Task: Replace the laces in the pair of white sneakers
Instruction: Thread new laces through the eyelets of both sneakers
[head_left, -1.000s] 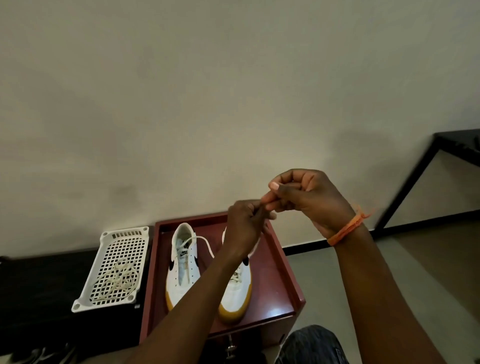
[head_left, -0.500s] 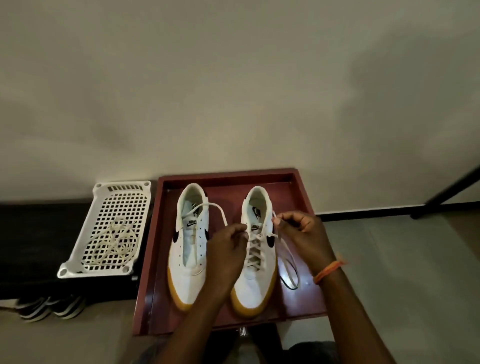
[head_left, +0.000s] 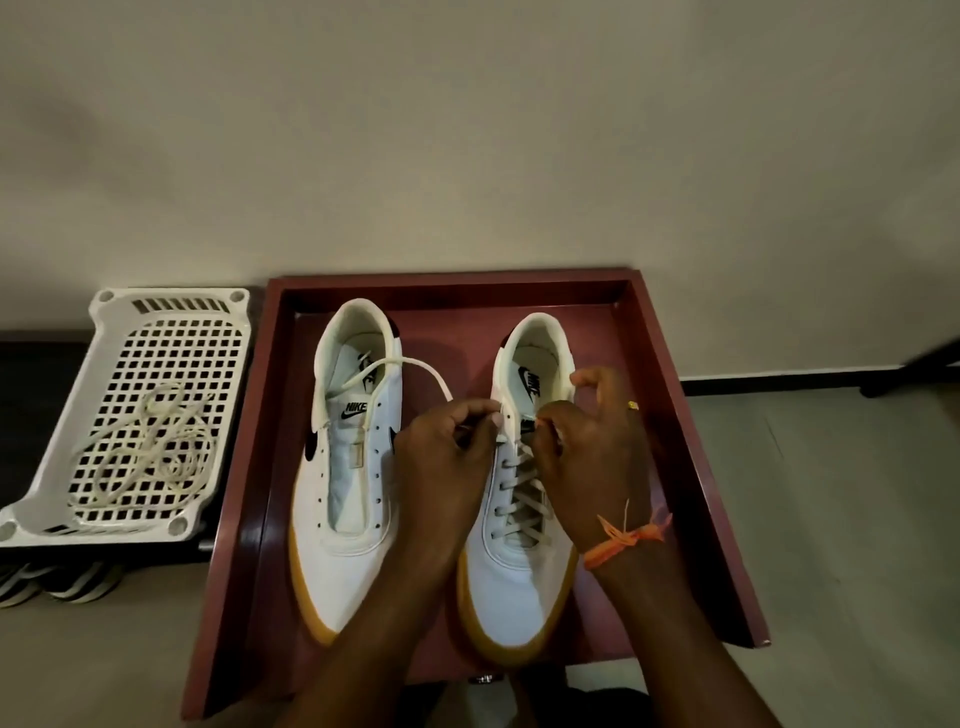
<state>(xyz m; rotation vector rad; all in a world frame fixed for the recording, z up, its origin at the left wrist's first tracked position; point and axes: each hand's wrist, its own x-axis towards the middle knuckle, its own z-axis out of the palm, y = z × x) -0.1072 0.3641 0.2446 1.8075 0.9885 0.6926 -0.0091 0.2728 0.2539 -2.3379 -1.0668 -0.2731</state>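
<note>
Item: right sneaker (head_left: 517, 587), on our red tray (head_left: 675, 415), toe toward us, long axis running away. Lace (head_left: 522, 493) crossed up to the top eyelets. Our left hand (head_left: 452, 462) pinches one lace end; our right hand (head_left: 587, 457) pinches the other, directly above. Left sneaker (head_left: 345, 483) is unlaced. Old laces (head_left: 150, 457) lie in the white basket (head_left: 171, 312).

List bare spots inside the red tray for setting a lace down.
Free: tray floor between right sneaker and right wall; strip behind the heels. Narrow gap between left sneaker and left wall. Crowded: centre, where left hand and right hand hold the lace.
</note>
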